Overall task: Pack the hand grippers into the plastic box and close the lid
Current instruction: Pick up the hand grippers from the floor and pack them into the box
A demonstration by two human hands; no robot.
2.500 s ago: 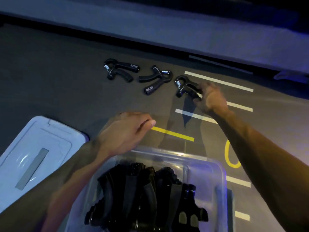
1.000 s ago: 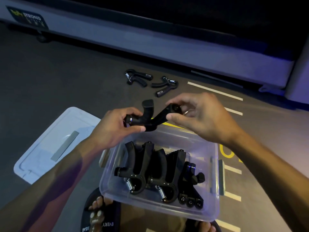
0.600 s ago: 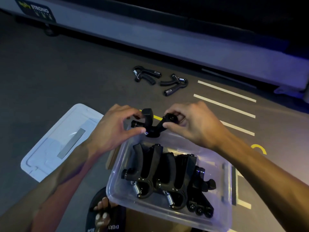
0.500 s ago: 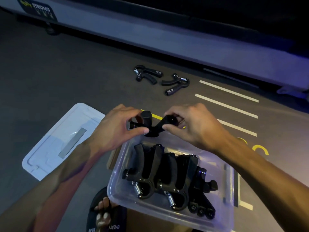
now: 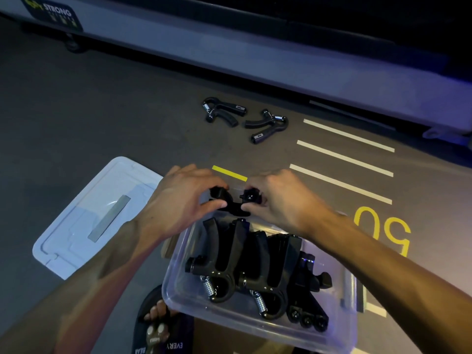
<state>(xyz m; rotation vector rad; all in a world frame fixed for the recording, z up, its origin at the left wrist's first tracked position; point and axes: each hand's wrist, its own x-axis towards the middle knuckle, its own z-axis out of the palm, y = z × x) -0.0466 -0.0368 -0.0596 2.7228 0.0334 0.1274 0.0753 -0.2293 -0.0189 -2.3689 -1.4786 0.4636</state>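
Note:
Both hands hold one black hand gripper (image 5: 236, 205) over the far rim of the clear plastic box (image 5: 255, 325). My left hand (image 5: 184, 200) pinches its left handle and my right hand (image 5: 278, 200) pinches its right handle. Several black hand grippers (image 5: 245, 267) stand packed side by side in the box, springs toward me. On the dark floor beyond lie two loose hand grippers, one on the left (image 5: 223, 114) and one on the right (image 5: 267, 126). The clear lid (image 5: 84, 218) lies flat on the floor, left of the box.
White and yellow floor markings (image 5: 342, 162) and a yellow number run to the right of the box. A long grey machine base (image 5: 255, 54) crosses the back. A sandalled foot (image 5: 158, 330) shows just in front of the box.
My right hand picked a gripper off the floor and brought it back. Both hands now hold it and have lowered it toward the box's far rim. Two grippers remain on the floor.

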